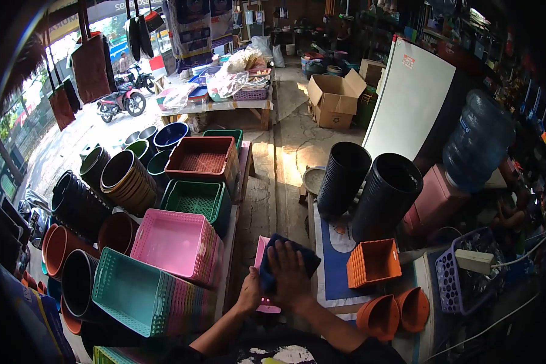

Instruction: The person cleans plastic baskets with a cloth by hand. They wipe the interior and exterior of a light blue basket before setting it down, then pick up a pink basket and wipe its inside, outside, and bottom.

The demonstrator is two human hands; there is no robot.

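Note:
Low in the middle of the head view, a pink plastic basket (pixel 268 307) is held up in front of my body, mostly hidden by my hands and a cloth. My left hand (pixel 249 292) grips its left side, thumb upward. My right hand (pixel 289 276) holds a folded dark blue cloth (pixel 309 258) against the basket, its fingers extended over the fabric. Left of my hands stand stacks of plastic baskets: a teal one (pixel 130 291) on top of one stack, a pink one (pixel 170 242) on another.
Green (pixel 194 200) and brown baskets (pixel 203 158) stand further along the left table, beside nested pots (pixel 124 173). At right are tall black pot stacks (pixel 344 182), orange square pots (pixel 376 264) and a purple basket (pixel 458 285). A cardboard box (pixel 335 103) sits ahead.

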